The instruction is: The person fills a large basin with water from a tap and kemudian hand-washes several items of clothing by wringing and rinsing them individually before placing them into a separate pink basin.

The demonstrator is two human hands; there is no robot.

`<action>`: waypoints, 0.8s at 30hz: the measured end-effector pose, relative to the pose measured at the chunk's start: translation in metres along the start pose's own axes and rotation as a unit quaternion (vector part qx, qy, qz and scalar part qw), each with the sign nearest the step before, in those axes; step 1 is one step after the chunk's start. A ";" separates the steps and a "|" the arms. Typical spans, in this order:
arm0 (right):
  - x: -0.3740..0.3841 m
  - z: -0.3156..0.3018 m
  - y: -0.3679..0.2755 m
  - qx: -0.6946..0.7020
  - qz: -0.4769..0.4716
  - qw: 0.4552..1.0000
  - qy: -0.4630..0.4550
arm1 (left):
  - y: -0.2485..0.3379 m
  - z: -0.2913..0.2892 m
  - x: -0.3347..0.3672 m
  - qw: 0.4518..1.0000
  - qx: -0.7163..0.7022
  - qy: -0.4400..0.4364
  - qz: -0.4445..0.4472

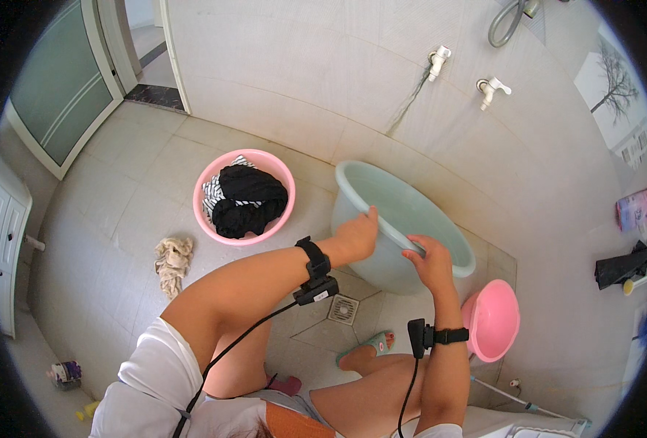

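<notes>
A large pale green plastic basin (371,269) leans away from me toward the tiled wall, its near outer side showing. My left hand (355,236) grips the near rim, with the thumb and finger at its edge. Farther right along that rim, my right hand (434,264) is closed on it too, thumb outside and fingers over the lip. Whether any water lies inside the basin I cannot tell. Left of it a pink basin (200,209) holds black clothing (249,191) and a black-and-white striped garment (212,198).
A crumpled beige cloth (172,264) lies on the floor at left. Below the green basin is a square floor drain (344,309). A smaller pink basin (494,321) stands by the right wall. Two white taps (438,63) and a grey hose (506,28) are above.
</notes>
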State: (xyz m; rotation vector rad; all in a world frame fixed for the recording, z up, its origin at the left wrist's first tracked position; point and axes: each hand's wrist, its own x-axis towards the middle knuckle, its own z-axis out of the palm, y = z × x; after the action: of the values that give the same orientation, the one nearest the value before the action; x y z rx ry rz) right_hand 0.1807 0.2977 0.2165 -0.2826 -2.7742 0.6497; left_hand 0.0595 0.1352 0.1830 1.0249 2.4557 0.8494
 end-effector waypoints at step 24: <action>-0.005 -0.001 0.006 -0.004 -0.001 1.000 -0.004 | -0.008 0.000 0.004 0.999 0.004 -0.015 0.037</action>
State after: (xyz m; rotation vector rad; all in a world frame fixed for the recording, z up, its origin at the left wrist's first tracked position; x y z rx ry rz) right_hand 0.1862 0.3018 0.2138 -0.2803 -2.7845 0.6396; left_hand 0.0528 0.1334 0.1780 1.1301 2.4120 0.8410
